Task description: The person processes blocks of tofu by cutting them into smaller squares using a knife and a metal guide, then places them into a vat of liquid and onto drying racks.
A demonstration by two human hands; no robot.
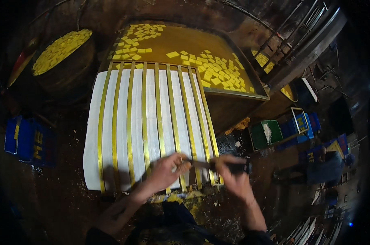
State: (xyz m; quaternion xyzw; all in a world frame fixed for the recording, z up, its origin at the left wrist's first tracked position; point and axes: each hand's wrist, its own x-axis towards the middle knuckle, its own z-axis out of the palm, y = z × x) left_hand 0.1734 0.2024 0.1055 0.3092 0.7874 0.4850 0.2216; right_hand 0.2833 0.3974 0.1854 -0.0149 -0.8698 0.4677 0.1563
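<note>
My right hand (236,179) is closed around what looks like a knife (201,164), its blade pointing left and a dark end showing past my fingers. My left hand (165,171) is closed in a pinch at the blade's tip; whether anything else is between those fingers is too small to tell. Both hands are over the near right part of a yellow slatted rack (145,122). Beneath its long bars lies a white cloth (96,102), which sticks out along the left side. Blur smears the right hand slightly.
Beyond the rack stands a large vat (234,98) of brownish-yellow liquid with many yellow blocks (217,73) floating. A round tub (62,81) heaped with similar blocks is at left. Blue crates (25,141) stand left; a green crate (264,134) stands right, with another person (325,167) farther off.
</note>
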